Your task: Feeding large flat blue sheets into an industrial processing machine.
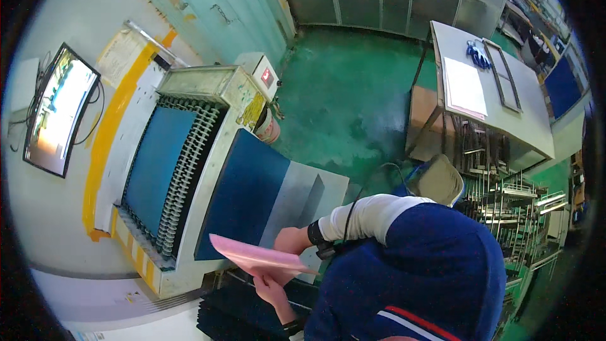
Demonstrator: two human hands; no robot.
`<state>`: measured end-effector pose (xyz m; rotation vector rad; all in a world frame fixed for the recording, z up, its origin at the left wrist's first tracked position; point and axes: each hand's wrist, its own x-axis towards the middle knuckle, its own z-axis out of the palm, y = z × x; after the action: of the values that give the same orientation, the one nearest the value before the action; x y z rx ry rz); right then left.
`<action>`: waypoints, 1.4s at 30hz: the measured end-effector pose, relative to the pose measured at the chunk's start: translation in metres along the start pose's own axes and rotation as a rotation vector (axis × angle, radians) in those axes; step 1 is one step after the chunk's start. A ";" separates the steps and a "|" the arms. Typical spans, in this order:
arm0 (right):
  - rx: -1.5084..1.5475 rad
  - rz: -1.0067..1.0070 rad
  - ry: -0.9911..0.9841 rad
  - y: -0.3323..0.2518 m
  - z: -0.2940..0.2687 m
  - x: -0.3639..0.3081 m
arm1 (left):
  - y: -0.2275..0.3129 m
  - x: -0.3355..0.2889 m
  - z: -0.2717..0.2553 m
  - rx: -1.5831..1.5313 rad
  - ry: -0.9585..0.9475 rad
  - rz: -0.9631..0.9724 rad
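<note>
No text legible; marks on red display (267,77) of white control box (255,69) too small.

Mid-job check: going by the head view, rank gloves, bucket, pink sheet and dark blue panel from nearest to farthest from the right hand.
From the right hand:
1. Pink sheet: right at the hand.
2. Dark blue panel: just beyond, toward the picture's upper left.
3. Bucket: past the panel's upper end.
4. Gloves: on the table, upper right.
</note>
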<state>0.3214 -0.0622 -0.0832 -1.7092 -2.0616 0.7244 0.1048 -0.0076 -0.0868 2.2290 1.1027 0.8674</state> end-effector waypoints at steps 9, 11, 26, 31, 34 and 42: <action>0.797 0.006 0.412 0.034 -0.001 0.022 | 0.003 0.004 0.020 0.251 0.096 -0.161; 0.852 0.013 0.456 0.046 -0.006 0.027 | -0.003 0.007 0.023 0.297 0.092 -0.174; 0.869 0.131 0.201 0.055 -0.001 0.004 | -0.022 0.014 0.031 0.337 0.143 -0.006; 0.697 0.211 0.705 0.102 -0.054 -0.025 | -0.002 0.019 0.030 0.315 0.124 -0.075; 0.827 0.119 1.060 0.154 -0.108 -0.098 | 0.002 0.029 0.037 0.375 0.102 -0.071; 0.322 1.002 1.549 0.290 -0.173 -0.436 | -0.026 0.031 0.035 0.509 0.080 -0.097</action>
<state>0.7380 -0.4235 -0.0989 -1.9253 -0.0355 -0.1680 0.1317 0.0270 -0.1178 2.5268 1.5993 0.6950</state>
